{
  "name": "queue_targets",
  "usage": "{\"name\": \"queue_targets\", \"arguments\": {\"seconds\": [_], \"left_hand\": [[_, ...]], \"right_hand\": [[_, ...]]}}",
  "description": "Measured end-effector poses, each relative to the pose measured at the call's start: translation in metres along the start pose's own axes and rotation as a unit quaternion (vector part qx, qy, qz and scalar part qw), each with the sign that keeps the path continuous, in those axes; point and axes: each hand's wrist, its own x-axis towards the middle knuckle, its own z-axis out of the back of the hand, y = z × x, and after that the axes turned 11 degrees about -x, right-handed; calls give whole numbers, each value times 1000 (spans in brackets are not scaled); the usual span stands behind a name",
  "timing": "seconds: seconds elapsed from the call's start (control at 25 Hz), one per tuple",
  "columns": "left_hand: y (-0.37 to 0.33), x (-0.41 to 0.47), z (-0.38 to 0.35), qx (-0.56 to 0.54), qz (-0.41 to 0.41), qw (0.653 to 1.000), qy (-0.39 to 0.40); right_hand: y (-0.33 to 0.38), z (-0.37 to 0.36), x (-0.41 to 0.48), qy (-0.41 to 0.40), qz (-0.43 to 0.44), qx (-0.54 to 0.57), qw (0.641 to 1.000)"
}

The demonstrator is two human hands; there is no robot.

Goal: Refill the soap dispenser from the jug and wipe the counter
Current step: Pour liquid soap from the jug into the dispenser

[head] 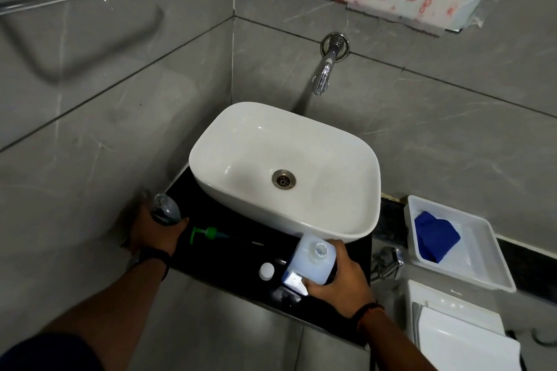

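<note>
While both caps are off, the left hand grasps the dispenser at the left edge of the counter, its open mouth turned up, probably to keep it steady for filling. The right hand grips the jug near the front right corner, also with an open mouth. The two bottles are well apart. Between the hands lie the green pump and the white cap, put aside on the counter. The basin stands behind. The blue cloth waits in a white tray, right of the counter.
</note>
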Motion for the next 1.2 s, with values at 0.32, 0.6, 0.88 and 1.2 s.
{"name": "queue_targets", "arguments": {"seconds": [0.32,0.6,0.88,1.2], "left_hand": [[-93,-28,-1,-76,-147,986,-10],[-219,-86,-9,-102,-210,970,69],[-323,-113,-1,-100,-248,957,113],[-393,-131,10,-92,-288,948,95]], "right_hand": [[26,15,-10,-105,-30,39,993],[118,120,11,-271,54,128,952],[213,236,2,-385,125,95,910],[271,324,-28,-384,185,-185,885]]}}
